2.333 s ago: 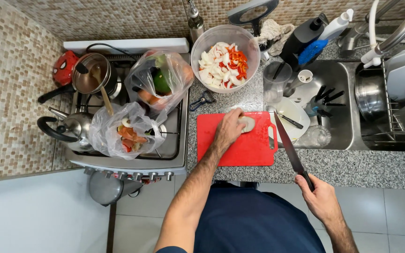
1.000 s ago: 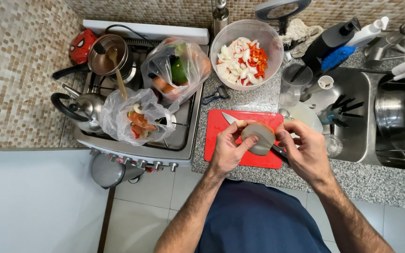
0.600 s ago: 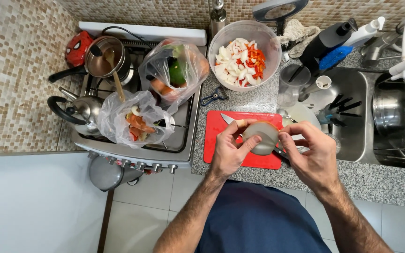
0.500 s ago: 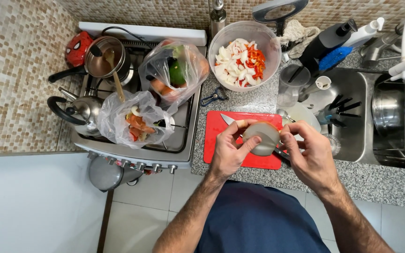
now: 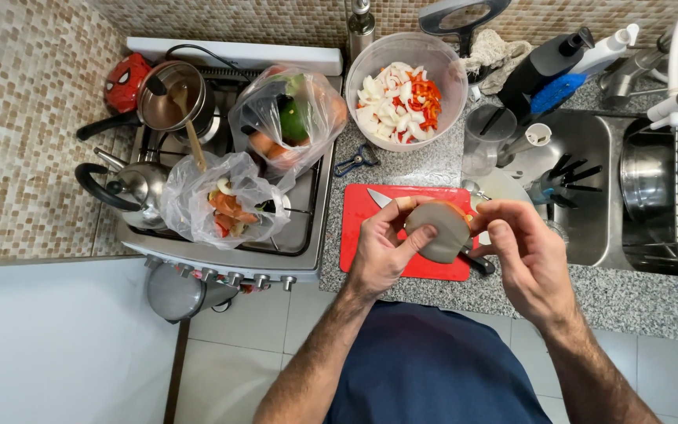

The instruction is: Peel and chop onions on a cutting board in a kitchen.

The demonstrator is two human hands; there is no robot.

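Observation:
Both hands hold a halved onion (image 5: 439, 229) above the red cutting board (image 5: 370, 232). My left hand (image 5: 382, 250) grips the onion from the left with thumb and fingers. My right hand (image 5: 526, 251) pinches its right edge, where a strip of brown skin shows. A knife lies on the board under the hands, its blade tip (image 5: 380, 199) at the upper left and its dark handle (image 5: 479, 265) poking out at the lower right.
A clear bowl of chopped onion and red pepper (image 5: 402, 90) stands behind the board. Two plastic bags (image 5: 221, 200) of vegetables and scraps lie on the stove, beside a kettle (image 5: 131, 188) and a pot (image 5: 170, 98). The sink (image 5: 590, 180) is to the right.
2.3 s ago my right hand held the knife off the board and my left pressed the onion down. Now the knife lies on the board and both hands hold the onion up.

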